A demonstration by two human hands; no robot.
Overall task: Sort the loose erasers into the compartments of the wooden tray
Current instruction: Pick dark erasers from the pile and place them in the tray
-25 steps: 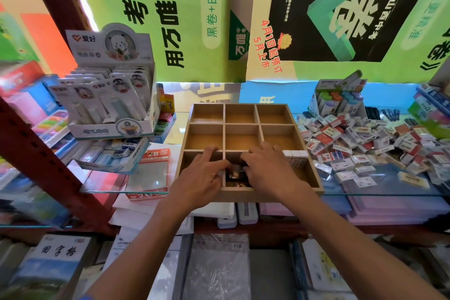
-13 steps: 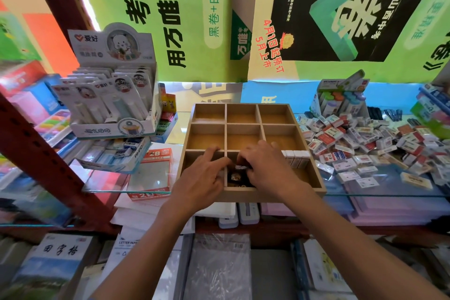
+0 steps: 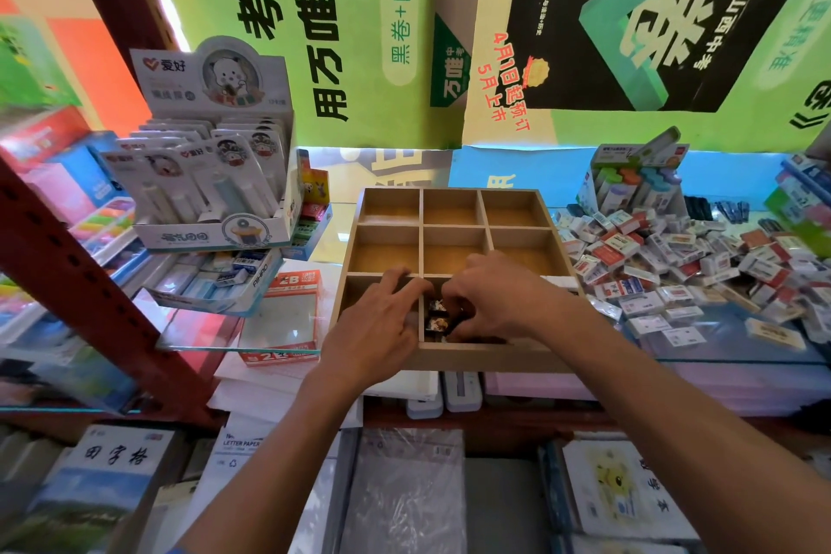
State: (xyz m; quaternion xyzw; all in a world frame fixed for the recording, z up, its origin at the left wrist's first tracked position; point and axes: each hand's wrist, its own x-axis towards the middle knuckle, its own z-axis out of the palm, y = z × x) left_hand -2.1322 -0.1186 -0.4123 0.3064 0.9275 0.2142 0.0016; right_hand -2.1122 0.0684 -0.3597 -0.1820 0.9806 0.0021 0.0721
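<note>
Single view only, head-mounted wide-angle, so nothing overlaps with a second camera. It looks forward and down from the person's own standpoint, close in: both forearms enter from the bottom edge and run up to frame centre. The wooden tray (image 3: 454,229) sits dead centre on a glass shelf (image 3: 719,342), posters fill the top, lower shelves fill the bottom. Strong barrel distortion bends the edges.

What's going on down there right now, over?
Both hands, left and right, in the wooden tray's near middle compartment, arranging dark erasers. Big pile waiting right. Nothing blocking.
</note>
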